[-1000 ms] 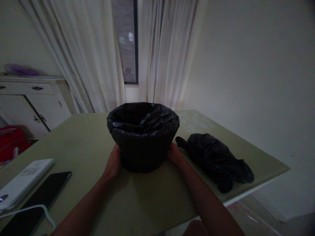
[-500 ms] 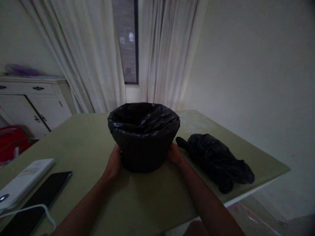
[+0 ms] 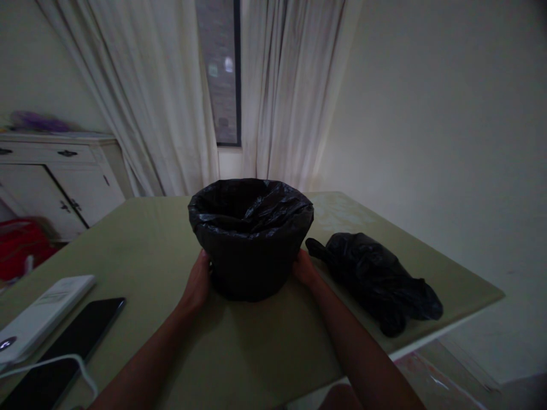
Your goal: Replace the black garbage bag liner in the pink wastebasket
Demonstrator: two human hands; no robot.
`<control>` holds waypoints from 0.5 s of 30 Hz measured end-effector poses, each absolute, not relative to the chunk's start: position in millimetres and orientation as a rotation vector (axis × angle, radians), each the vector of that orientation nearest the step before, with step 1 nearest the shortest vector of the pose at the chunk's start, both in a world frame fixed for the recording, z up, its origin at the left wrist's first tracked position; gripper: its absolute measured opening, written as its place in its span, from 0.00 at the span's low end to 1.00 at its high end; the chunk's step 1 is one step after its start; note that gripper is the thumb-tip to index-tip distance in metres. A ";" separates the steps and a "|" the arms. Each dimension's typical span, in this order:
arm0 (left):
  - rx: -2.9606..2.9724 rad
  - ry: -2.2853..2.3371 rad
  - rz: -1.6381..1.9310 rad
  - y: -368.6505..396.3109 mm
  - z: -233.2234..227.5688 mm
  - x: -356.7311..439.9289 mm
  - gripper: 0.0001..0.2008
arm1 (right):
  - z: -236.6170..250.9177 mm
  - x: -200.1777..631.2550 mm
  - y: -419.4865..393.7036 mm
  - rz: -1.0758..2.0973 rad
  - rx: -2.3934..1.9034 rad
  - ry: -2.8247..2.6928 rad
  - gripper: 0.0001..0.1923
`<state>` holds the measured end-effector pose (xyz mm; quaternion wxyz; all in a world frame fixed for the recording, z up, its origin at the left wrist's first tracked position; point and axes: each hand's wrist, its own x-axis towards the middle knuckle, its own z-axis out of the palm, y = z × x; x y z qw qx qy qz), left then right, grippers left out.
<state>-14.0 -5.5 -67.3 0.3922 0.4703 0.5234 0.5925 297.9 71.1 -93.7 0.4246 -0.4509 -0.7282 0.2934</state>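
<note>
A black trash can (image 3: 252,267) stands upright on the table, lined with a black plastic bag (image 3: 256,225) folded over its rim. My left hand (image 3: 199,283) presses against the can's left side, and my right hand (image 3: 304,269) is against its right side. The fingertips of both hands are hidden behind the can, so it is held between them. To the right of my right hand lies a crumpled bundle of black plastic bags (image 3: 376,279), apart from the can.
On the left of the greenish table (image 3: 145,239) lie a white power bank (image 3: 47,310) and a black phone (image 3: 77,339), with a white cable (image 3: 64,359) across the phone. A white cabinet (image 3: 81,182) and a red bag (image 3: 21,247) stand beyond the left edge. Curtains (image 3: 158,97) hang behind.
Almost nothing differs. Both hands stay on the sides of the trash can, and the bundle of bags lies where it was.
</note>
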 end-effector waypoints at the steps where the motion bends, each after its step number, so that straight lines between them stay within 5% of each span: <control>1: 1.197 1.330 1.502 -5.6 -67.0 -14.0 0.33 | -93.6 297.8 70.7 0.738 -1.138 -1.817 0.15; 15: 1.256 1.345 1.497 -7.1 -66.4 -14.3 0.32 | -93.1 298.0 71.3 0.749 -1.143 -1.817 0.15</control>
